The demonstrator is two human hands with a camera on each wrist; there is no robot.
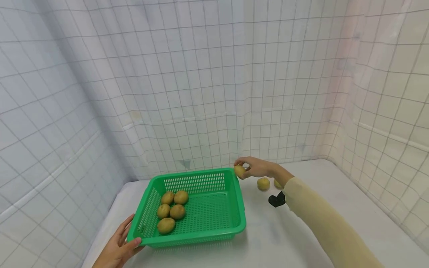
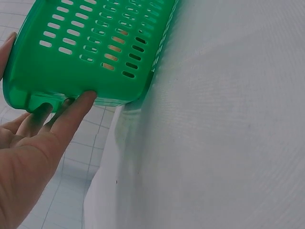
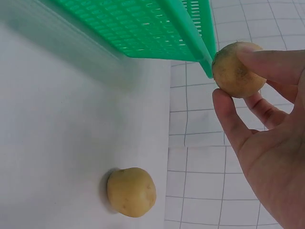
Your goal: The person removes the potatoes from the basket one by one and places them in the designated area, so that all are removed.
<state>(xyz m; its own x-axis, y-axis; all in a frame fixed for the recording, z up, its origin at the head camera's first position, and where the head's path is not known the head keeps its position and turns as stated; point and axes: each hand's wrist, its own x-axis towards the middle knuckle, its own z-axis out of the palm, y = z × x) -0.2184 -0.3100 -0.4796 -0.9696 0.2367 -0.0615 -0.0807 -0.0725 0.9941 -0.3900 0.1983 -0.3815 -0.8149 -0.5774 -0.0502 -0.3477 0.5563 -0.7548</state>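
A green plastic basket (image 1: 196, 236) stands on the white table with several potatoes (image 1: 166, 225) along its left side. My left hand (image 1: 118, 245) grips the basket's near left corner, thumb over the rim and fingers underneath against the outer wall (image 2: 71, 76). Between thumb and fingertips, my right hand (image 1: 259, 167) pinches a potato (image 3: 236, 71) right at the basket's far right corner. Another potato (image 3: 132, 192) lies on the table just right of the basket, below the right hand.
One more potato (image 1: 277, 184) lies partly hidden behind the right forearm. A small black object (image 1: 276, 200) sits nearer on the table (image 1: 268, 238), partly covered by the sleeve. White grid-patterned curtains (image 1: 201, 93) surround the table at the back and sides.
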